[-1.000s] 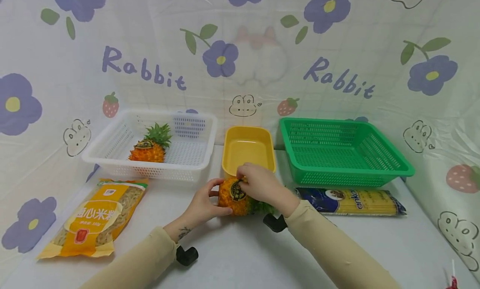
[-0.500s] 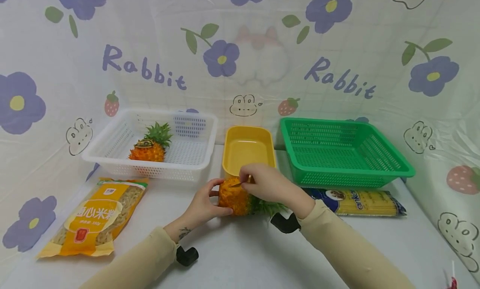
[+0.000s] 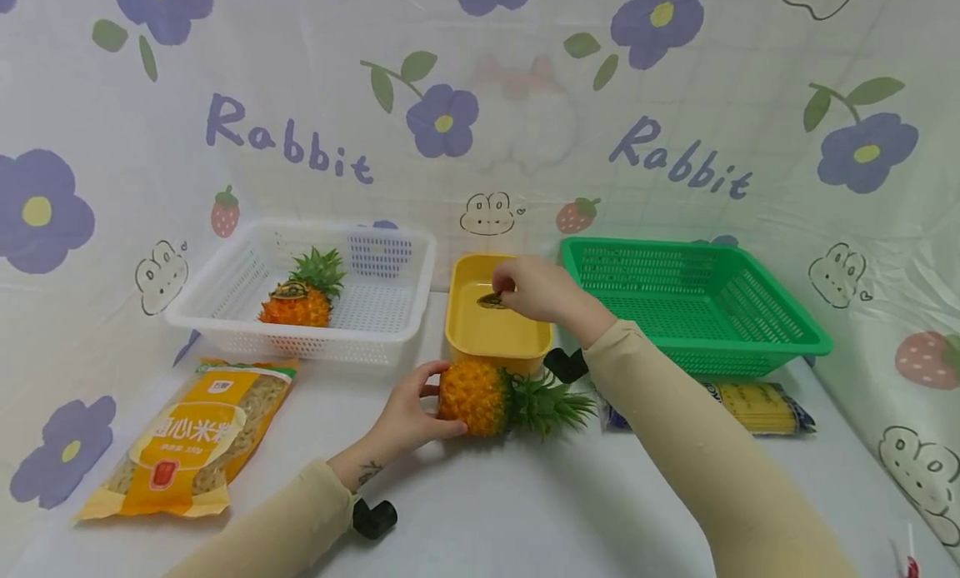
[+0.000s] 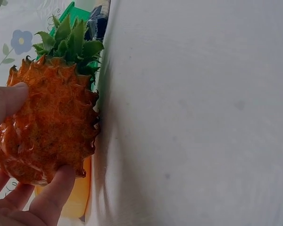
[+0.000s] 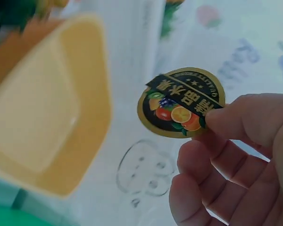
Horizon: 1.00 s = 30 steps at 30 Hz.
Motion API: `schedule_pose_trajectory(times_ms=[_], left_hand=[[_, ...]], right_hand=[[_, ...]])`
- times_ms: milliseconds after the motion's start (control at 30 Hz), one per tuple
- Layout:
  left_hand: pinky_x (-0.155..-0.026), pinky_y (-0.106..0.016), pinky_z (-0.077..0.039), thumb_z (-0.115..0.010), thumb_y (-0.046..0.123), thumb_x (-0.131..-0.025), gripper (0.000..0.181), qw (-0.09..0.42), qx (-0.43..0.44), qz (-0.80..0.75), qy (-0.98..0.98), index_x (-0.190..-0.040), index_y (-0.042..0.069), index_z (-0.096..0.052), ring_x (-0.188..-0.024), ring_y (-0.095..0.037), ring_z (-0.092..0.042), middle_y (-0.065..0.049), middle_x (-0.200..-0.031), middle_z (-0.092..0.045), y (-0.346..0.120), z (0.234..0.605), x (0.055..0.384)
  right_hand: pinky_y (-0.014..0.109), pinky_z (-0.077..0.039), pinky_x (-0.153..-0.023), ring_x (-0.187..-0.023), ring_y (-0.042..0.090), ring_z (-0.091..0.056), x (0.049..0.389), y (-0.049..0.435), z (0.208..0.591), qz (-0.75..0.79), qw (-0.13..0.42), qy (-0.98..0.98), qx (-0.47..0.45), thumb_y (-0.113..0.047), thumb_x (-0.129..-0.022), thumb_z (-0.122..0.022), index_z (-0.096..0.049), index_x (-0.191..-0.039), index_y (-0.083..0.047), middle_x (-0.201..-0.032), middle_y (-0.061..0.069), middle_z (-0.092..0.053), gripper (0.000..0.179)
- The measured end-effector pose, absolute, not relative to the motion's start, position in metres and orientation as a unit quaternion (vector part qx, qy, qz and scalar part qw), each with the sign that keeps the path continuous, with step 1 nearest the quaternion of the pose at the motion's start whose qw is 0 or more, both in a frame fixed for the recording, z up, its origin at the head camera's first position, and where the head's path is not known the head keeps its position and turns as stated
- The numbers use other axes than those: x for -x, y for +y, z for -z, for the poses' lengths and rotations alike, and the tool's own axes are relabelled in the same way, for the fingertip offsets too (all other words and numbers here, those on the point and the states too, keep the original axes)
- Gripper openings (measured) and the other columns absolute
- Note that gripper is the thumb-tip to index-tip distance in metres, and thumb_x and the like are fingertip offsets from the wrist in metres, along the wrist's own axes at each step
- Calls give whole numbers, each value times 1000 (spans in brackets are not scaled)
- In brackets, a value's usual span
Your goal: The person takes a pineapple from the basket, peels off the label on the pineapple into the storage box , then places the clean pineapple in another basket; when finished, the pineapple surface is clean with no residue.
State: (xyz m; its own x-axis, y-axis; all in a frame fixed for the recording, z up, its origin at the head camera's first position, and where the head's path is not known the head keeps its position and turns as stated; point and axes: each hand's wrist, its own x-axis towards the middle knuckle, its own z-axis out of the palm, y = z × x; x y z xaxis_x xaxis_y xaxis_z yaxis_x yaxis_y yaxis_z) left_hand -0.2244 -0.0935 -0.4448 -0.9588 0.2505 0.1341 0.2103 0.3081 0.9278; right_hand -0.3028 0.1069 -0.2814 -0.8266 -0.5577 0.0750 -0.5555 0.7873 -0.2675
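Observation:
My left hand (image 3: 412, 407) grips the base end of an orange pineapple (image 3: 474, 399) lying on its side on the white table. Its green crown (image 3: 551, 403) points right. In the left wrist view, thumb and fingers wrap the spiky pineapple (image 4: 52, 113), whose visible skin bears no label. Over the yellow tray (image 3: 459, 336), my right hand (image 3: 543, 291) pinches a fruit sticker (image 3: 491, 301). The right wrist view shows this oval sticker (image 5: 181, 103), black and gold with printed fruit, between thumb and index finger, beside the yellow tray (image 5: 92, 61).
At the left, a white basket (image 3: 375, 345) holds another pineapple (image 3: 296, 305) with a label on. A green basket (image 3: 705, 345) stands at the right, a spaghetti pack (image 3: 757, 407) before it. A bag of rice pasta (image 3: 187, 445) lies front left. A lollipop (image 3: 911, 557) is near the right edge.
The right hand has peeled the sticker off the pineapple and carried it up and away over the yellow tray. The left hand keeps its hold, and the pineapple's crown is now uncovered.

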Motion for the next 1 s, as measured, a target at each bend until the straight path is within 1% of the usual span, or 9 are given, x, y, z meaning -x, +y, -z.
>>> schedule_pose_trajectory(times_ms=[267, 400, 467, 533, 600, 667, 833, 933, 1000], left_hand=[[-75, -32, -56, -83, 5, -63, 80, 4, -154, -576, 803, -133, 11, -44, -109, -33, -54, -10, -135, -44, -95, 446, 223], [-75, -32, -56, -83, 4, -64, 80, 5, -152, -574, 804, -133, 11, -43, -110, -32, -54, -9, -134, -44, -94, 445, 222], [-76, -32, -56, -83, 5, -64, 80, 7, -150, -571, 807, -133, 11, -43, -110, -32, -54, -9, -134, -44, -94, 444, 221], [-76, -32, -56, -83, 5, -64, 80, 8, -147, -570, 808, -133, 11, -43, -110, -31, -53, -8, -134, -44, -95, 444, 221], [-75, -32, -56, -83, 5, -64, 80, 5, -148, -571, 808, -133, 11, -43, -110, -31, -53, -8, -134, -44, -95, 445, 221], [-75, -32, -56, -83, 5, -64, 79, 5, -148, -572, 807, -133, 12, -43, -110, -30, -53, -7, -134, -44, -95, 445, 221], [-76, -32, -56, -83, 5, -65, 79, 7, -159, -577, 801, -133, 12, -43, -111, -30, -53, -7, -135, -43, -95, 446, 222], [-76, -32, -56, -83, 5, -65, 79, 8, -163, -578, 799, -133, 12, -42, -111, -31, -52, -7, -135, -43, -95, 446, 222], [-76, -32, -56, -83, 6, -65, 79, 8, -164, -577, 800, -133, 12, -42, -111, -31, -52, -7, -135, -43, -96, 447, 222]], right_hand=[[33, -49, -70, -79, 22, -56, 343, 102, 300, 76, 49, 955, 284, 3, -83, -51, -68, -92, -6, -93, 7, -65, 21], [33, -49, -72, -83, 21, -56, 355, 104, 315, 58, 98, 951, 286, 7, -82, -49, -68, -92, -6, -94, 7, -65, 26], [28, -43, -62, -70, 18, -49, 359, 105, 322, 67, 131, 946, 287, 12, -78, -47, -66, -80, -7, -77, 4, -59, 27], [25, -30, -53, -58, 15, -34, 361, 105, 329, 73, 161, 940, 291, 16, -73, -43, -55, -65, -9, -62, 1, -43, 29], [26, -20, -50, -54, 15, -21, 363, 104, 335, 79, 189, 936, 287, 18, -69, -43, -45, -58, -11, -57, -1, -28, 31], [27, -16, -48, -52, 15, -15, 364, 103, 340, 78, 213, 935, 273, 17, -69, -43, -43, -57, -11, -56, -1, -22, 31], [26, -21, -44, -50, 16, -24, 365, 100, 348, 55, 252, 940, 225, 14, -74, -43, -66, -74, -5, -60, 0, -42, 29], [26, -26, -46, -51, 15, -29, 365, 99, 349, 49, 264, 939, 216, 12, -79, -45, -69, -84, -7, -67, 1, -48, 31], [26, -26, -48, -51, 15, -28, 365, 98, 350, 50, 271, 937, 215, 11, -81, -46, -64, -80, -9, -66, 1, -43, 28]])
